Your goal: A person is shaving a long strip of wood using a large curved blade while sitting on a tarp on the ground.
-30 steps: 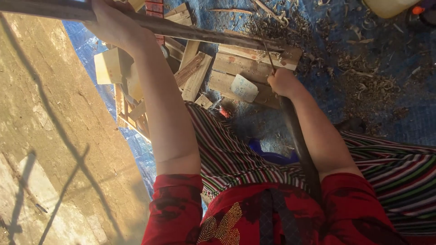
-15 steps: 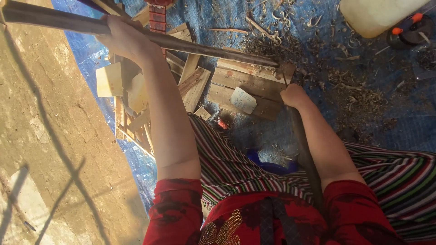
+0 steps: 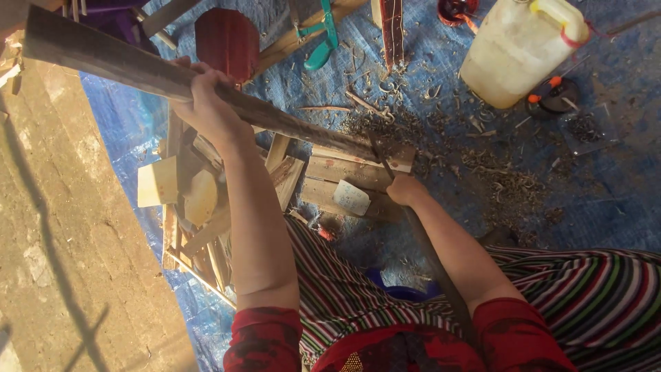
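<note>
Long wooden plank gripped mid-length by left hand.
Stiff, probably heavy; right hand, fingers clamped, on knife handle near plank's right end.

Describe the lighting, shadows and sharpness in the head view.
Head view: warm, low sunlight falls on the left hand and the long wooden strip it grips; thin dark shadows cross the concrete floor at left; the blue tarp on the right lies in cooler shade; the pale plastic jug looks slightly washed out; the wood shavings stay fairly sharp.
</note>
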